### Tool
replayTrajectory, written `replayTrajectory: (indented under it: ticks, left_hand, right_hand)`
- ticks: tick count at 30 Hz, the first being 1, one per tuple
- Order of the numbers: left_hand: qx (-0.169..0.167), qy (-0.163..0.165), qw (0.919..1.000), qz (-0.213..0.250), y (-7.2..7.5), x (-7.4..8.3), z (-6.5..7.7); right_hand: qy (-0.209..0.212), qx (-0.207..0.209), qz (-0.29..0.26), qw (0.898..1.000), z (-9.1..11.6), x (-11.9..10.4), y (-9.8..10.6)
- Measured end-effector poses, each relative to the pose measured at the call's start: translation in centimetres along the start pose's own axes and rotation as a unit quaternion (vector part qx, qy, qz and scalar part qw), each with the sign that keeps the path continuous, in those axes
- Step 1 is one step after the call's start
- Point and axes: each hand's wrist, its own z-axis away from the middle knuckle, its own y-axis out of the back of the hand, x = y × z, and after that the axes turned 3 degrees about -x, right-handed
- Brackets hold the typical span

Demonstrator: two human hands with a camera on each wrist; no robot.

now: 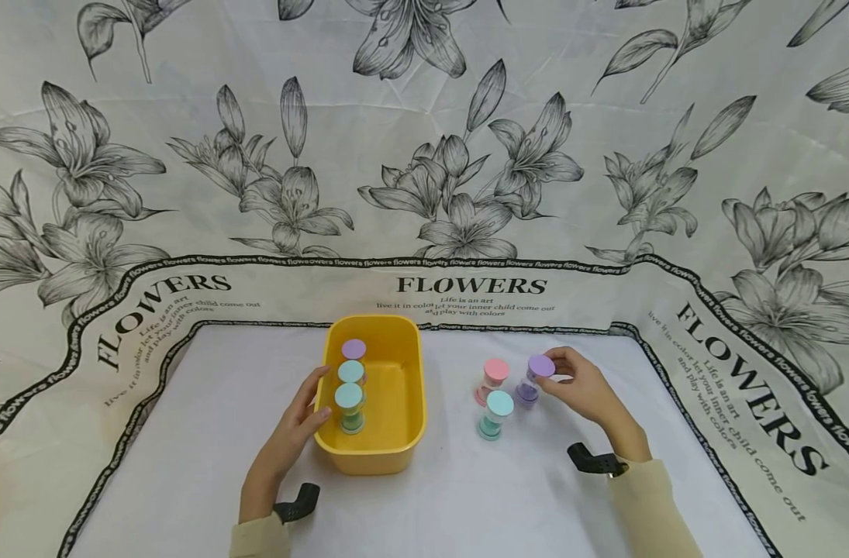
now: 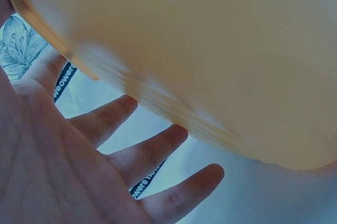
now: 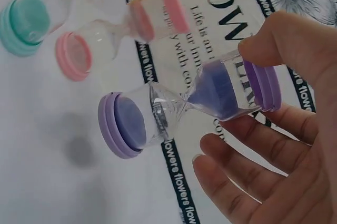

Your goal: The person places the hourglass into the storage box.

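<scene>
The right hand (image 1: 588, 393) clamps, between thumb and fingers, a purple-capped transparent hourglass (image 3: 218, 95). The left hand (image 1: 289, 428), its fingers spread, touches a yellow rectangular plastic basin (image 1: 371, 463). Beyond the fingers, white flower-printed cloth (image 1: 354, 288) bears "FLOWERS" and "Life is an art".

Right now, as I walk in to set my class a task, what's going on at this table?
Someone's right hand holds a purple hourglass by its upper end; whether the other end touches the white tabletop is hard to tell. The left hand rests against the left side of a yellow bin, which holds one purple-capped hourglass and two teal-capped hourglasses. A pink hourglass and a teal hourglass stand outside, to the bin's right.
</scene>
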Motion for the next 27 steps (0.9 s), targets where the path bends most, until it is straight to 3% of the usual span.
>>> replayTrajectory:
  ticks: [8,14,19,27]
  left_hand:
    - [-0.006,-0.008,0.9999,0.004,0.2,-0.1,0.1]
    - [-0.006,-0.009,0.9999,0.003,0.2,-0.1,0.1]
    - [-0.001,-0.004,1.0,-0.001,0.1,0.0,0.2]
    - [0.0,0.001,1.0,-0.003,-0.1,0.1,0.1]
  right_hand:
    - [0.014,0.056,-0.012,0.998,-0.4,-2.2,2.0]
    - [0.057,0.074,-0.055,0.994,-0.8,-4.3,2.8]
    - [0.1,0.067,-0.09,0.989,-1.0,-6.9,2.8]
    - [0.157,0.02,-0.135,0.978,-1.0,-12.0,1.5]
